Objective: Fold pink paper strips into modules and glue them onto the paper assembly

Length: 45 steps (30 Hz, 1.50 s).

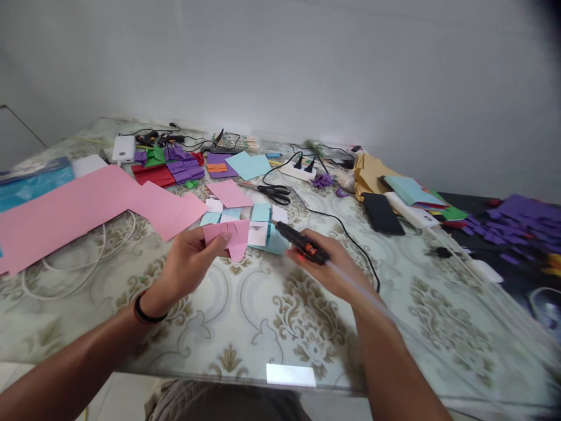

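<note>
My left hand (190,260) pinches a small folded piece of pink paper (236,237) between thumb and fingers, held above the table. In my right hand (326,257) is a black hot glue gun (302,242), with a red light glowing on its side and a long clear glue stick running out of its back. The gun's nozzle points left and away, over white and light blue folded paper pieces (260,213). A pink square (230,193) lies just behind them. My fingers partly hide the pink piece.
Large pink sheets (79,204) spread across the left. Black scissors (276,193) and a white power strip (298,169) lie beyond my hands, the gun's cord trailing nearby. A black phone (383,213) and purple paper pieces (521,222) are at right; purple and red stacks (153,174) stand back left.
</note>
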Tool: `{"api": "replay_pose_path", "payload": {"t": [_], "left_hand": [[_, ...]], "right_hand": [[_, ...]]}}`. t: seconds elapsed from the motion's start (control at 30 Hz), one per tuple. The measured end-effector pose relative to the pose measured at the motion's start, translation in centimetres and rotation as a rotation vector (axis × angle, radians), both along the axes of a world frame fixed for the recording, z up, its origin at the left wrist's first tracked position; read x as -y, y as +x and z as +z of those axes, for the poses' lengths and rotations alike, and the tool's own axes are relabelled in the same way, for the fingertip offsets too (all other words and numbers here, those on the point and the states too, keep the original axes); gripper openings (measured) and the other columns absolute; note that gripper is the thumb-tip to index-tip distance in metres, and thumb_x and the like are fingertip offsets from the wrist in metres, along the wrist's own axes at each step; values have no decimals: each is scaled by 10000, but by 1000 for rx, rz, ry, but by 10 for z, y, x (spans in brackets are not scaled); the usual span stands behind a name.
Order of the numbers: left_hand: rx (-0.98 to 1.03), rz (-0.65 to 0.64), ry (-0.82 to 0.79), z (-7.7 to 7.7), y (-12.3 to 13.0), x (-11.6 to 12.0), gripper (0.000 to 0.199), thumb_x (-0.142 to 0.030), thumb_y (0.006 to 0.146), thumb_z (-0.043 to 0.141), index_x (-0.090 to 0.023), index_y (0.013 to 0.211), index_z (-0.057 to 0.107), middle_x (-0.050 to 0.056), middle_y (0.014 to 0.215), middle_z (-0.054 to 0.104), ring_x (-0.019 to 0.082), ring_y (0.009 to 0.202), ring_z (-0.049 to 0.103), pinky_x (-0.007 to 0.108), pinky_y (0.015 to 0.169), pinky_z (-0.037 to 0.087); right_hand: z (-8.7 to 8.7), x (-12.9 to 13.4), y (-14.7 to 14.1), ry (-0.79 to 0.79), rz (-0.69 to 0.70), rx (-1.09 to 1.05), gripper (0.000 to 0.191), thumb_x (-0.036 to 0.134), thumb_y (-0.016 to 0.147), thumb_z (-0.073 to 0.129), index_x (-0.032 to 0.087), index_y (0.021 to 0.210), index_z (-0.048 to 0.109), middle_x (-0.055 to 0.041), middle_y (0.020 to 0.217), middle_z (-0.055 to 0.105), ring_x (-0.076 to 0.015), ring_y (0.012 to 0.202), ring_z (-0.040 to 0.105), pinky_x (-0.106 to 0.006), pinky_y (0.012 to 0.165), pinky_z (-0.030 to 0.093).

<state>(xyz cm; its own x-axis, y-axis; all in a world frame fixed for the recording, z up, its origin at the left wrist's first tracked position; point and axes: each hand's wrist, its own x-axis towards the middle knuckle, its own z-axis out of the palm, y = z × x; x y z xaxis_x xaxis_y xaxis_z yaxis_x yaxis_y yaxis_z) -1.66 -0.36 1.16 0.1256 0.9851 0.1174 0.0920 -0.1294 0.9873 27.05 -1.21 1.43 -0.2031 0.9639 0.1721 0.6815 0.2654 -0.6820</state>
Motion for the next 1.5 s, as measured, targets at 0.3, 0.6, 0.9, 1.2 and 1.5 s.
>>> {"api": "replay_pose_path", "payload": {"t": [0.3, 0.6, 0.9, 1.2, 1.5], "left_hand": [[59, -45, -37, 2, 2, 1, 247, -385, 941, 714, -170, 903, 830, 38, 788, 811, 221, 748, 791, 309, 679, 666], [88, -77, -30, 3, 4, 5, 257, -401, 940, 715, -174, 885, 823, 48, 801, 810, 220, 750, 788, 326, 699, 680], [159, -181, -93, 0, 10, 12, 240, -384, 934, 732, -158, 921, 812, 68, 834, 806, 195, 727, 767, 306, 684, 674], [155, -176, -91, -2, 12, 11, 242, -395, 925, 741, -165, 898, 810, 67, 833, 800, 193, 706, 754, 313, 679, 674], [198, -185, -96, -2, 11, 11, 220, -378, 920, 747, -170, 885, 808, 69, 842, 798, 192, 713, 752, 325, 686, 681]], "right_hand": [[-27, -31, 69, -141, -224, 362, 164, 187, 717, 740, 173, 866, 674, -78, 859, 688, -227, 761, 632, -316, 683, 451], [-19, -26, 82, -133, -220, 350, 369, 122, 719, 723, 173, 1085, 727, -181, 1234, 708, -373, 1199, 648, -509, 1051, 485], [5, 24, -52, -61, 310, -339, 167, 347, 950, 725, 230, 1068, 714, -70, 1106, 725, -230, 1028, 686, -377, 930, 516], [-5, 27, -60, -154, 202, -576, 157, 347, 908, 768, 212, 833, 735, -31, 863, 746, -193, 833, 674, -337, 812, 499], [-9, 24, -55, -225, 248, -732, 252, 425, 961, 694, 212, 827, 710, -27, 797, 661, -185, 769, 611, -327, 755, 492]]}}
